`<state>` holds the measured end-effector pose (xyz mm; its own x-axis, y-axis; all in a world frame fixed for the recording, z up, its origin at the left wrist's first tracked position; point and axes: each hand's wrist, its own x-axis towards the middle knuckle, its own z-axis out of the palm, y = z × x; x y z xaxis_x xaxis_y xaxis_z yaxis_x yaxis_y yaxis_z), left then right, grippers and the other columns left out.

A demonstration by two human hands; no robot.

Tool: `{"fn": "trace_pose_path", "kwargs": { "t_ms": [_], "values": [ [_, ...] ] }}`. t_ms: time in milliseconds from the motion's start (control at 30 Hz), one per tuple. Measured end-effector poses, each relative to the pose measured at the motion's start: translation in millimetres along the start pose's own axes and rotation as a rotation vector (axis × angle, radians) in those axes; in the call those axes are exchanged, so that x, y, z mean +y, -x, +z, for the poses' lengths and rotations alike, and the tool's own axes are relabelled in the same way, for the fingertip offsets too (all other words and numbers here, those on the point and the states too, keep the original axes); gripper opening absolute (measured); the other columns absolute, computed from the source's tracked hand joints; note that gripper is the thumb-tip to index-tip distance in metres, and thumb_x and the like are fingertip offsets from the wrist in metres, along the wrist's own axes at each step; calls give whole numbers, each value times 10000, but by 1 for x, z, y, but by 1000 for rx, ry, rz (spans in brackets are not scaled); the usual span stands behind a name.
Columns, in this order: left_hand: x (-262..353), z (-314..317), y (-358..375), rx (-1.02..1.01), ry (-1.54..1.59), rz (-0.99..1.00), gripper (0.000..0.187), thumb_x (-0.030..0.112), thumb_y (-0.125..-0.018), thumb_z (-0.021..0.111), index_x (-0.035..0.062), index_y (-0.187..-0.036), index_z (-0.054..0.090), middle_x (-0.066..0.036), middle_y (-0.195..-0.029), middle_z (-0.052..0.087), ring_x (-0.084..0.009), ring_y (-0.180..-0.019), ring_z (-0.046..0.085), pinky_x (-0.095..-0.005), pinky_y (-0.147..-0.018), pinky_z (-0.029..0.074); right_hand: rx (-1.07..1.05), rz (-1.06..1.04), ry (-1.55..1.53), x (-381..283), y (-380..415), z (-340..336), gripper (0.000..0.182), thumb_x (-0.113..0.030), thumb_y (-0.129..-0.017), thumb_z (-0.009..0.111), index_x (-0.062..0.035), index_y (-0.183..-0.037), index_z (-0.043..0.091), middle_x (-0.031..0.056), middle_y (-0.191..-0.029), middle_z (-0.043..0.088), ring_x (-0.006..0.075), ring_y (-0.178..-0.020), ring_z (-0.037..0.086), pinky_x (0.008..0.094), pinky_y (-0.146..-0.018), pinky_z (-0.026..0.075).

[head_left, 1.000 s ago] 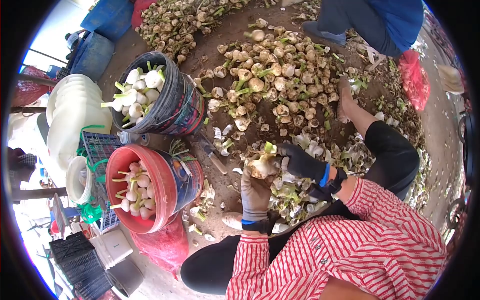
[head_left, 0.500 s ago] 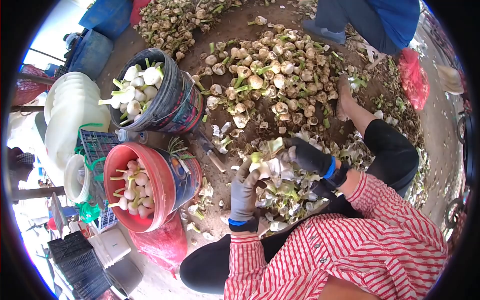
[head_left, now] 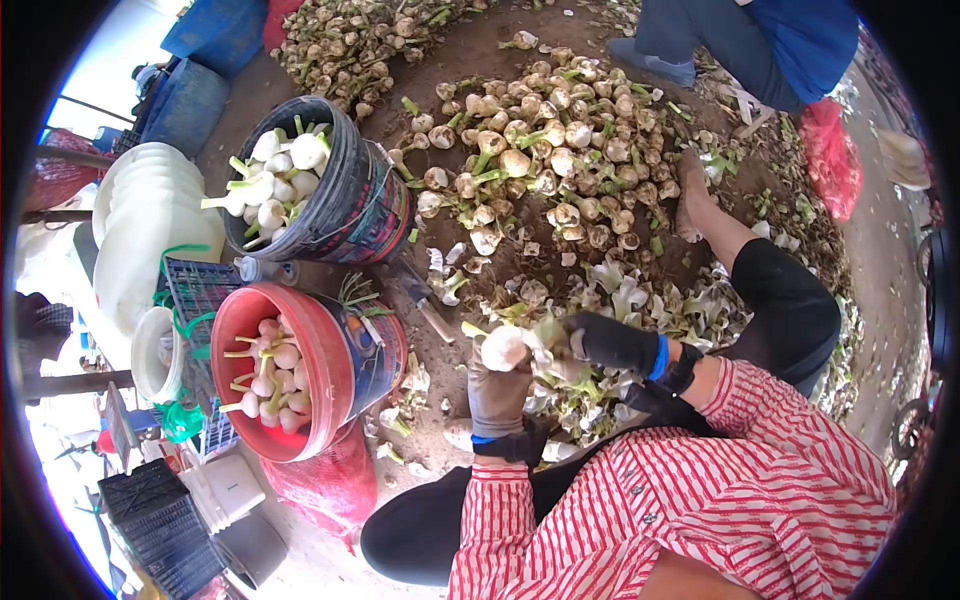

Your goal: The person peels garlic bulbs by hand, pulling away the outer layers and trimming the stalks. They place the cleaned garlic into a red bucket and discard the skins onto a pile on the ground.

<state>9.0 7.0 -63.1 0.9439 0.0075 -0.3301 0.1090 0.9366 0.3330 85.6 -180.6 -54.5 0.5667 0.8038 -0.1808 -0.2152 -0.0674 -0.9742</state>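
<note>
My left hand point(head_left: 498, 398), in a grey glove, is closed around a white garlic bulb point(head_left: 503, 349) whose short green stem points left. Just right of the bulb, my right hand point(head_left: 612, 342) in a dark glove has its fingers pinched on a strip of garlic skin point(head_left: 548, 338), which is blurred. Loose garlic skins point(head_left: 620, 295) and leaf scraps lie on the ground beneath and beyond both hands. A large heap of unpeeled garlic bulbs point(head_left: 560, 140) with cut stems spreads out in front of me.
To the left stand a red bucket point(head_left: 325, 440) holding pinkish-white bulbs and a dark bucket point(head_left: 345, 190) with cleaned white bulbs. A trowel-like tool point(head_left: 432, 318) lies beside them. A red mesh bag point(head_left: 325, 485) sits below. Another person's leg point(head_left: 665, 45) shows at top right.
My left hand has turned, and the bulb now shows rounder and whiter, with its stem to the left. My right hand has shifted slightly, pulling skin away from the bulb.
</note>
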Motion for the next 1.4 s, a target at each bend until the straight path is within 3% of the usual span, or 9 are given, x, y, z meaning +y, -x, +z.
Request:
{"fn": "trace_pose_path", "kwargs": {
  "t_ms": [133,233,333,400,467,667,833,1100,1400],
  "values": [
    [-2,-19,-4,73,181,-40,340,312,-873,530,36,-1072,543,-67,-975,605,-198,-875,554,-355,-831,434,199,-434,48,-62,0,2,387,-273,-828,591,-46,-1139,560,80,-1143,553,184,-1041,526,317,-878,422],
    [-1,-25,-6,221,118,3,344,339,-885,528,82,-1113,539,-43,-932,595,-134,-697,488,-257,-610,399,66,-245,-1020,-83,-9,-24,422,-293,-811,614,-55,-1152,542,81,-1160,545,241,-1046,531,362,-871,437],
    [10,15,3,253,-75,74,328,316,-850,569,90,-1087,545,-12,-914,590,-94,-743,493,-229,-585,375,308,-234,-113,-31,-10,-40,432,-385,-789,582,-13,-1005,615,91,-1005,619,185,-892,591,341,-784,460],
    [27,6,0,282,-19,121,318,301,-867,549,104,-1117,537,-12,-954,601,-99,-718,496,-223,-553,384,-130,69,-16,70,6,-60,439,-404,-745,592,-15,-945,630,114,-943,638,211,-826,614,366,-731,478],
    [63,16,4,284,58,253,314,291,-860,559,110,-1116,543,-32,-946,610,-105,-737,542,-211,-523,387,-451,504,1194,61,15,-34,370,-357,-713,606,-44,-908,633,133,-880,638,289,-793,613,406,-706,476],
    [118,82,17,134,230,651,543,450,-822,575,66,-1197,498,-52,-1024,617,-98,-751,590,-189,-500,429,624,67,1105,92,-63,-95,179,-186,-713,573,-77,-852,600,162,-823,609,319,-751,601,433,-646,472],
    [42,62,-15,374,-200,254,466,363,-879,518,79,-1243,457,-98,-1098,562,-137,-794,577,-185,-571,449,332,135,1453,93,-127,-150,393,-122,-700,576,-82,-1090,574,166,-918,611,333,-852,583,416,-699,460],
    [-15,26,-42,321,-1157,296,761,199,-750,696,-2,-1355,281,-179,-1335,372,-261,-1257,336,-342,-1053,249,29,97,-945,54,-81,-55,432,-143,-927,431,-65,-1335,313,80,-1128,548,169,-963,580,301,-779,509],
    [-4,50,-21,317,-1520,494,656,20,-634,740,9,-1228,461,-160,-1248,435,-192,-1080,460,-323,-934,377,275,52,83,12,-67,-22,555,-362,-835,607,49,-1184,480,182,-1078,580,175,-927,581,294,-812,461]
  ]
}}
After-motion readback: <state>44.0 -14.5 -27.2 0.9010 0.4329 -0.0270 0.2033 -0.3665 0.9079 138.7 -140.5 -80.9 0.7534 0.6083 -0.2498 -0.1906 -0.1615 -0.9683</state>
